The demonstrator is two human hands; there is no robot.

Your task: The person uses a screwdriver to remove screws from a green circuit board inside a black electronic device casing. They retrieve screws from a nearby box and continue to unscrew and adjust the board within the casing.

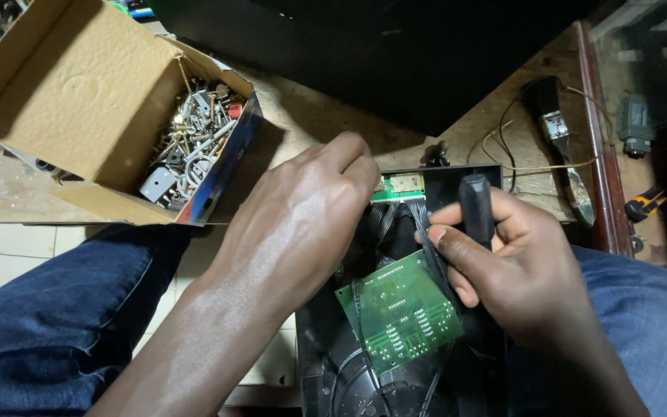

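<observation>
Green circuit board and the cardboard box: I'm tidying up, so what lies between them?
In the head view, the left hand lies between the cardboard box and the green circuit board.

One head-worn view looks steeply down, close over the workbench (pixel 303 116).

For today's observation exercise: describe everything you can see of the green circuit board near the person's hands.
The green circuit board is a flat, roughly square board, tilted so one corner points toward the camera. Its visible face carries pale traces and rows of small solder points. It sits in an opened black plastic casing, with dark ribbon wires running along its upper edge. The right hand, gripping a black-handled tool, rests its fingers against the board's upper right edge. The left hand lies just above it; whether it touches cannot be told.
</observation>
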